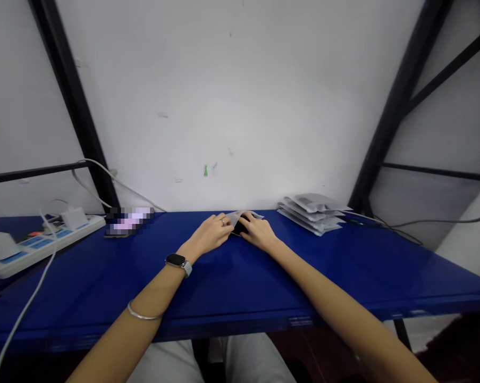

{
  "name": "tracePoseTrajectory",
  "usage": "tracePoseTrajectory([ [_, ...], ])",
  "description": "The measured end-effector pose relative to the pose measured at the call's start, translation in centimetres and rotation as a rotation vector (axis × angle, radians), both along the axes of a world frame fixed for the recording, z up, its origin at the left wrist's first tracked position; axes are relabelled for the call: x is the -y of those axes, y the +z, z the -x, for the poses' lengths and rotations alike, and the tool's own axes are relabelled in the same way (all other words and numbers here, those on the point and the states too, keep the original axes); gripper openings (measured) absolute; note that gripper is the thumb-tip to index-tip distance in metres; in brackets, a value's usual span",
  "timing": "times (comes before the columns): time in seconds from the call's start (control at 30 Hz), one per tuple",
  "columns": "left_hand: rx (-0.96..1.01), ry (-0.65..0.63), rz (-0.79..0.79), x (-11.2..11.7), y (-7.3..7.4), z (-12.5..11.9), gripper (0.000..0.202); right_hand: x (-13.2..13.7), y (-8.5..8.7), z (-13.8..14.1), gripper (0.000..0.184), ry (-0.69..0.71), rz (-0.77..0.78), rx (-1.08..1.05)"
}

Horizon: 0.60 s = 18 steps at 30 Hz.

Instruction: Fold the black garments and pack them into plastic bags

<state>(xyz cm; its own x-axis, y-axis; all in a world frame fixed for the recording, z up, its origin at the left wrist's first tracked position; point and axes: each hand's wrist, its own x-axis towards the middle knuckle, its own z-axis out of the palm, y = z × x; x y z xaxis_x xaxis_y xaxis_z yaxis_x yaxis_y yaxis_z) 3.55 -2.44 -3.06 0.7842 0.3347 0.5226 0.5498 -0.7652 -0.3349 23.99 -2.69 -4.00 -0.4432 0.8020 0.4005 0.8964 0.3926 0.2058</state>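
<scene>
My left hand (pixel 210 234) is at the middle of the table, its fingers pinched on the left edge of a translucent whitish plastic bag (pixel 236 215). Facing it, my right hand (pixel 259 233) curls its fingers over the right side of the same bag. Between the fingertips shows a flat dark item (pixel 238 229); whether it lies inside the bag or under it I cannot tell. A stack of similar flat bags (pixel 311 213) sits to the right of my right hand, near the wall.
A phone (pixel 128 221) with a lit, blurred screen lies at the back left. Beside it is a white power strip (pixel 44 246) with plugs and a white cable (pixel 36 292). Dark metal posts (pixel 391 117) flank the blue table (pixel 208 290), and a wall stands behind it.
</scene>
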Motion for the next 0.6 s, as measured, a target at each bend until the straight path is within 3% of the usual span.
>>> tracePoseTrajectory([
  [0.17,-0.024,-0.112,-0.020,0.4,-0.7,-1.5,0.021,-0.6,-0.1,-0.1,0.046,-0.013,0.056,0.052],
  [0.4,0.073,-0.174,0.200,0.2,-1.1,-1.6,0.018,-2.0,-1.0,-0.5,0.031,0.263,0.221,-0.137],
  [0.53,0.156,-0.062,0.391,-0.2,-1.5,-0.5,0.061,-2.3,-0.8,-0.4,0.032,0.434,0.336,-0.336],
  [0.6,0.167,-0.021,0.477,-0.5,-1.8,0.1,0.072,-2.2,-0.4,-0.9,0.038,0.490,0.413,-0.399],
])
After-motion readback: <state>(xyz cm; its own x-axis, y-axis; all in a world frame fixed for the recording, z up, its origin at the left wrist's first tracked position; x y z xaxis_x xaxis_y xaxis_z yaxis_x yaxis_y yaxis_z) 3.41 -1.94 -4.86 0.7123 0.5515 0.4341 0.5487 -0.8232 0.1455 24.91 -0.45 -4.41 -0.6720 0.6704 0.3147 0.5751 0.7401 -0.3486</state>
